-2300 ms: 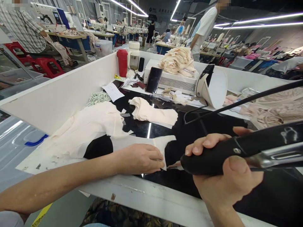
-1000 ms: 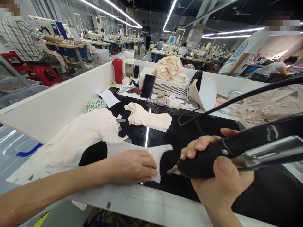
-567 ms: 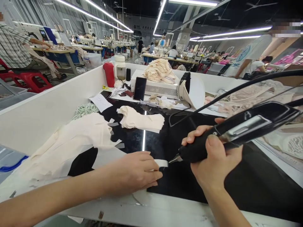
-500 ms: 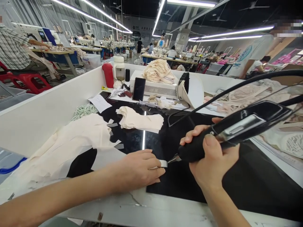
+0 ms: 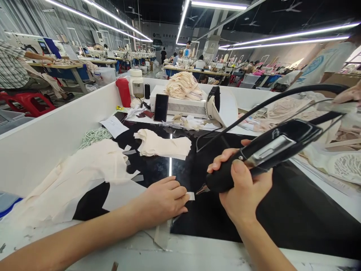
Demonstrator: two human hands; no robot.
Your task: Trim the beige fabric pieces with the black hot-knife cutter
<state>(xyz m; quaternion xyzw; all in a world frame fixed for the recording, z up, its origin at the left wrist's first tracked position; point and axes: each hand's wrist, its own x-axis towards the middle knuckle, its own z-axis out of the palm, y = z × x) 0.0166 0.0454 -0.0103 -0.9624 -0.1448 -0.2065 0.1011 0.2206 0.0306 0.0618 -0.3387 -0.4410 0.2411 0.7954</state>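
Observation:
My right hand [image 5: 245,184] is wrapped round a black corded hand tool [image 5: 270,145] with a silver panel and a pointed metal tip [image 5: 202,189]. The tool slants down to the left. Its tip is close to the end of a small white strip [image 5: 191,196]; whether they touch I cannot tell. My left hand [image 5: 166,199], palm down and fingers together, holds that strip at its fingertips, over the glossy black table mat [image 5: 214,222]. Most of the strip is hidden under the fingers. Beyond my hands lies a stack of cream fabric pieces [image 5: 163,143].
A larger pile of cream fabric [image 5: 87,169] spreads at the left, by pale green cord [image 5: 96,137]. At the back stand a phone [image 5: 161,107], a red bottle [image 5: 123,92] and a white box [image 5: 175,101] bearing fabric. A co-worker's hand [image 5: 349,94] is at the far right.
The view has shifted slightly, moving most things left. A co-worker's hand has come into view at the right edge, near the tool's cord. My hands keep their holds.

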